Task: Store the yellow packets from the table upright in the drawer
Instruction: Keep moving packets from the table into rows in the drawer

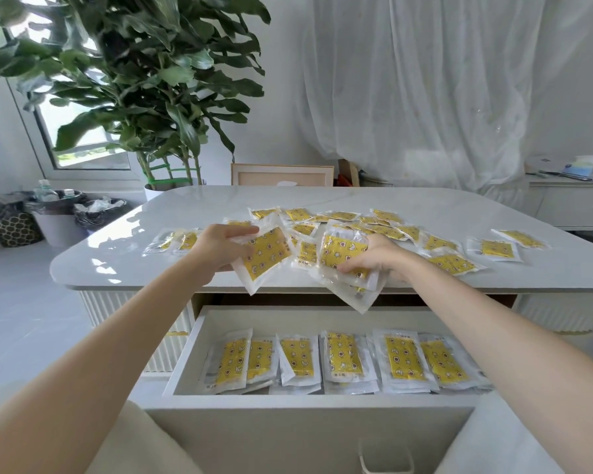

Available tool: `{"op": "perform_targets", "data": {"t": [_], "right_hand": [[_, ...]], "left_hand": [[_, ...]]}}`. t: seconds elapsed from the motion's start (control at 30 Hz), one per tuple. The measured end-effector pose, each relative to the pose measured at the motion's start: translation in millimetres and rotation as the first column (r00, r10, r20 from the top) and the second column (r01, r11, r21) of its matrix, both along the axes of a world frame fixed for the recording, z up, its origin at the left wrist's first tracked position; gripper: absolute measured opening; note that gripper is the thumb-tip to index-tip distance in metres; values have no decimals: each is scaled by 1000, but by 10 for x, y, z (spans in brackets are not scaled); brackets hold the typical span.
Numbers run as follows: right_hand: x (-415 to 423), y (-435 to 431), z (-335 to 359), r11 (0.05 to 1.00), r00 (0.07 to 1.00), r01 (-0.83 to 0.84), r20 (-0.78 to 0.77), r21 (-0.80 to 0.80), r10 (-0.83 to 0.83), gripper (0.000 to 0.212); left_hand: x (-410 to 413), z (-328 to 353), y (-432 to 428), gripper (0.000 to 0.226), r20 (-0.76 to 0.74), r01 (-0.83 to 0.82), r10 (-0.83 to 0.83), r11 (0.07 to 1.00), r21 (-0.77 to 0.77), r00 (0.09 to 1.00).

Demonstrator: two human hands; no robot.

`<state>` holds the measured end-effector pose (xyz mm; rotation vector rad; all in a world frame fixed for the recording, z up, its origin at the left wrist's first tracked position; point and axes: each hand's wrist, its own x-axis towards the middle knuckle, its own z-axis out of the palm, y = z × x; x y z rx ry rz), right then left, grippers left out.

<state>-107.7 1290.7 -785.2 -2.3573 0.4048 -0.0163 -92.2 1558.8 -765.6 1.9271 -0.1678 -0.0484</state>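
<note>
Head view looks down over two bare forearms reaching across an open white drawer (185, 357) to a glossy white marble-look table (117, 258). The left hand (220, 248) pinches one clear-edged yellow packet printed with stars (264, 256) between thumb and fingers, holding it tilted just above the table's near edge. The right hand (380, 256) is closed around a small bundle of the same yellow packets (343, 256), whose lower corners hang past the table edge over the drawer. Many more loose yellow packets (452, 263) lie flat and scattered across the tabletop behind both hands, some overlapping, a few well apart to the right and left. Inside the drawer, a row of stored yellow packets (343, 357) stands side by side, leaning back against its far wall and filling most of its width. A large leafy green potted plant (144, 80) stands beyond the table's far left corner, and sheer white curtains (425, 80) hang behind on the right.
</note>
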Motion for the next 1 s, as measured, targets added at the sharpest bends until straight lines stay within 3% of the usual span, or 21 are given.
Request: {"op": "perform_targets", "data": {"t": [0.13, 0.2, 0.3, 0.4, 0.53, 0.63, 0.73, 0.8, 0.87, 0.93, 1.0], "right_hand": [[-183, 80, 103, 974, 998, -61, 4, 217, 61, 61], [-307, 97, 136, 948, 984, -131, -81, 290, 161, 57], [-503, 136, 98, 947, 922, -279, -233, 156, 310, 45], [-607, 161, -60, 947, 884, -319, -353, 22, 306, 52], [-651, 69, -269, 944, 843, -317, -485, -97, 233, 26], [-658, -80, -421, 944, 836, -276, -530, -179, 143, 31], [-640, -216, -582, 959, 850, -190, -524, -210, 53, 42], [-630, -249, -648, 984, 877, -87, -481, -154, 3, 47], [-572, -242, -738, 997, 896, 41, -439, -58, -63, 43], [-502, -192, -840, 981, 912, 153, -399, 117, -95, 36], [-407, -139, -972, 924, 925, 234, -361, 304, -116, 57]], "left_hand": [[-141, 59, 96, 31, -70, 124, -128, 990, -60, 989], [-191, 37, 135, 31, -172, 267, -260, 963, 18, 950], [-251, -89, 100, 34, -292, 435, -377, 885, 167, 879], [-272, -293, -50, 37, -374, 512, -403, 818, 260, 835], [-201, -590, -187, 36, -530, 557, -389, 806, 201, 754], [-94, -838, -175, 39, -647, 492, -342, 868, 59, 681], [-9, -1096, -201, 43, -628, 277, -227, 961, -19, 744], [4, -1236, -259, 41, -628, 140, -160, 987, -80, 761], [9, -1311, -330, 44, -666, 105, -137, 991, -89, 733], [1, -1336, -402, 48, -697, 159, -159, 985, -65, 699], [-31, -1360, -468, 52, -695, 292, -193, 956, 25, 693]]}}
